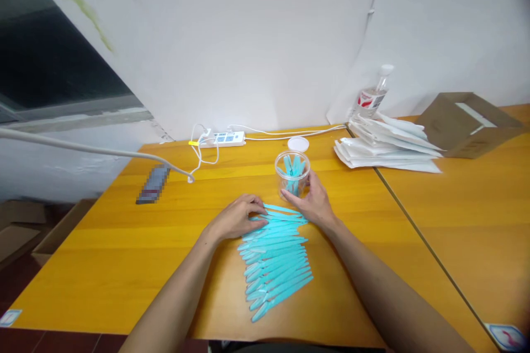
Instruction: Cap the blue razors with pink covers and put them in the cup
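A row of slim turquoise sticks (275,259) lies side by side on the table, their left ends broader with clear covers, much like capped eyebrow razors. Curled at the far left end of this row, my left hand (238,218) has its thumb and fingers around the ends of the topmost sticks. My right hand (314,201) grips a clear plastic jar (279,176) from its right side, thumb across the front. Inside the upright, uncovered jar stand several more turquoise sticks (293,168). A round white lid (298,144) lies just behind it.
The wooden table (174,276) carries a power strip (223,139) with white cables along the wall. A blurred phone-like object (153,183) lies left. White envelopes (387,146), a bottle (372,96) and a cardboard box (459,124) are at right. A white cable (103,150) crosses the left side.
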A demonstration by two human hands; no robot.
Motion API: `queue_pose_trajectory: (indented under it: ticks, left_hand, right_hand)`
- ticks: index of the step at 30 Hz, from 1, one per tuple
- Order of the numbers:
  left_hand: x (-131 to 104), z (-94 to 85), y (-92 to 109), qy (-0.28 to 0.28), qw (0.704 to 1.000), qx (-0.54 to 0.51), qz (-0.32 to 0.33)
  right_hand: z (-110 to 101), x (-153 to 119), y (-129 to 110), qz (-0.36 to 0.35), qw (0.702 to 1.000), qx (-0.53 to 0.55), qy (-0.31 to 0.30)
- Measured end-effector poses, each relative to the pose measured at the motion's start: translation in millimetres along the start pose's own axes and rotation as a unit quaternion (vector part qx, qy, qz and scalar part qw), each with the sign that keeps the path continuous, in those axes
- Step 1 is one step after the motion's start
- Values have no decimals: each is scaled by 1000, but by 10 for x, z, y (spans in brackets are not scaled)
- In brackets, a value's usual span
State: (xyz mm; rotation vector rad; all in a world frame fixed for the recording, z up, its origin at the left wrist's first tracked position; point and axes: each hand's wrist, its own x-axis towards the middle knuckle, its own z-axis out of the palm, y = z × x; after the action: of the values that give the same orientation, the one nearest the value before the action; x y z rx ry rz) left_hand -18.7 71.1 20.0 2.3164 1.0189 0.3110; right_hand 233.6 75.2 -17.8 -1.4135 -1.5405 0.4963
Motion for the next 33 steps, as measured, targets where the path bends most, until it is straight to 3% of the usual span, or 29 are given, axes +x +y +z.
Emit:
queue_pose_trajectory:
  ticks: [4,8,10,13,16,18,20,23,26,30,33]
  left_hand:
    - [-2,10,40,9,1000,-17,7]
    - [-141,-206,153,45,996,-69,-30]
    - [-234,-375,244,131,984,-99,-67]
    - [-256,-605,431,319,937,-123,-66]
    - [-23,-763,664,402,912,-74,-18]
    - [237,-827,803,380,925,-3,18]
    - [489,-851,877,314,947,39,50]
    - [669,-790,792,254,966,9,50]
    - [535,-606,480,236,972,-10,-10]
    - [185,-265,9,93,992,42,-70]
    - [46,-70,-183,70,992,38,-93]
  right_hand:
    - [-8,-1,-5,-3,1000,6,2]
    - [-13,2,-12,0,1000,2,2]
    - [-14,4,-14,5,1000,6,-4]
    - [-14,6,-13,8,1000,19,-13]
    - [-13,4,-13,8,1000,17,-11]
    - [-13,1,-15,9,1000,14,-10]
    - [-15,0,-17,7,1000,15,-10]
    - [-22,-2,-19,5,1000,12,-9]
    - [-27,-5,-17,1,1000,6,-13]
    - [-19,-6,-10,6,1000,-1,-13]
    - [-11,-2,-10,9,1000,-8,-7]
